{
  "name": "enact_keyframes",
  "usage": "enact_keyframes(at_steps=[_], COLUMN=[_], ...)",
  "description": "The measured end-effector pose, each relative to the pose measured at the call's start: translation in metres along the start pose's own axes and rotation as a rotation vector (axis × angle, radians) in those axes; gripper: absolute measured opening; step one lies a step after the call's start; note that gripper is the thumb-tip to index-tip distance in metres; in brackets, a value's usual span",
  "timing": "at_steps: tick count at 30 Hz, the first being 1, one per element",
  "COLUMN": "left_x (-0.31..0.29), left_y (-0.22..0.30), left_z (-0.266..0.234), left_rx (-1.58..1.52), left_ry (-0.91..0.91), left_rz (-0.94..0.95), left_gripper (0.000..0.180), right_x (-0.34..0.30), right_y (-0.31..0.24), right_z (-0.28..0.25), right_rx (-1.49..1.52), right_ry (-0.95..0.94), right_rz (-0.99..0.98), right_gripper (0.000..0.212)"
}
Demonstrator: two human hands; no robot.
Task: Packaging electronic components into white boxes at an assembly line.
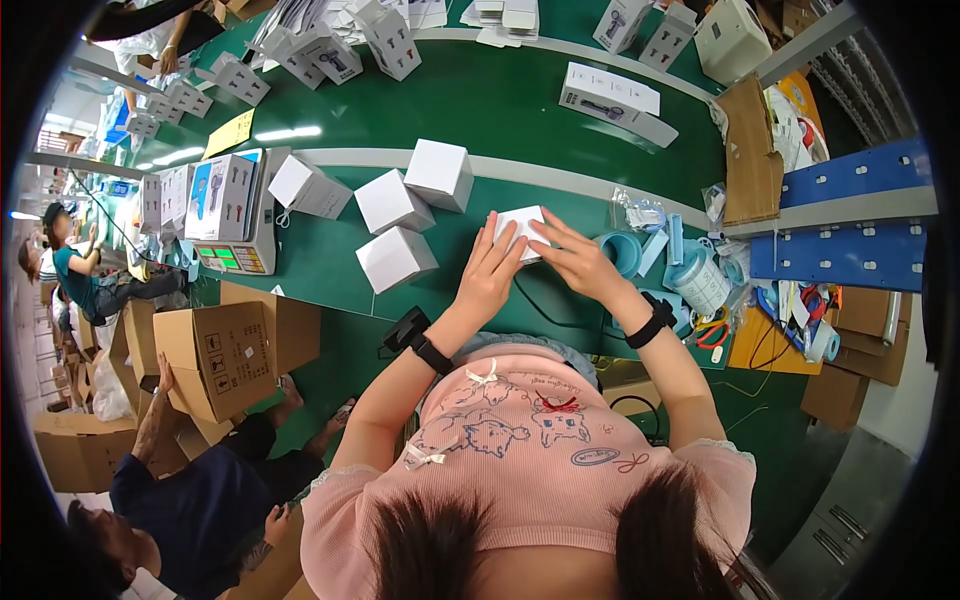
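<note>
A small white cardboard box (518, 222) lies near the table's front edge, between my two hands. My left hand (490, 268) rests on its left side, with the fingers stretched over the top. From the right, my right hand (580, 264) reaches over it, fingertips on the top face. Together they hold the box, and its lower sides are mostly hidden. Just left of my left hand stand three plain white boxes (440, 175), (394, 202), (397, 259), close together. A dark cable (545, 312) hangs at the table edge below my hands.
Rolls of light blue tape (622, 254), scissors (712, 330) and plastic bags lie to the right. A scale (262, 240) carries printed boxes at left. A printed carton (612, 98) lies on the green belt (480, 95). A co-worker (205, 490) handles a large brown carton (215, 360) at lower left.
</note>
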State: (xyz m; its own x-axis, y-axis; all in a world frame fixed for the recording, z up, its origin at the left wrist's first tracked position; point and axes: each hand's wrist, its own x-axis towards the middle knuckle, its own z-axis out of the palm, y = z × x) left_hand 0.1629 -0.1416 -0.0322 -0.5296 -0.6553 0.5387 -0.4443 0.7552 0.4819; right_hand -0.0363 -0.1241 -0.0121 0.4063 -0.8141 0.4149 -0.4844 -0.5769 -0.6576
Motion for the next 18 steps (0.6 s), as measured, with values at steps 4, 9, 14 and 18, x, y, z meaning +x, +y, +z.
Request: enact_keyframes(at_steps=[4,9,14,18], left_x=[-0.005,-0.015,-0.018,-0.005], left_y=[-0.006,-0.014,-0.010,-0.013], left_z=[0.002,0.015,0.021,0.019], left_rx=[-0.047,-0.023,-0.046,-0.186], left_ry=[0.007,0.041,0.042,0.140], left_rz=[0.047,0.106,0.050,-0.015], left_gripper=[0.043,0.045,0.045,0.047], right_x=[0.002,-0.010,-0.017,-0.019], right_y=[-0.005,0.003,0.016,0.003], right_z=[-0.002,0.006,0.018,0.037], right_rx=[-0.076,-0.103,-0.062,0.661], right_ry=[-0.037,-0.028,0.050,0.439], right_rz=[-0.037,-0.118,-0.136,0.553], right_gripper=[0.034,0.037,0.049,0.064])
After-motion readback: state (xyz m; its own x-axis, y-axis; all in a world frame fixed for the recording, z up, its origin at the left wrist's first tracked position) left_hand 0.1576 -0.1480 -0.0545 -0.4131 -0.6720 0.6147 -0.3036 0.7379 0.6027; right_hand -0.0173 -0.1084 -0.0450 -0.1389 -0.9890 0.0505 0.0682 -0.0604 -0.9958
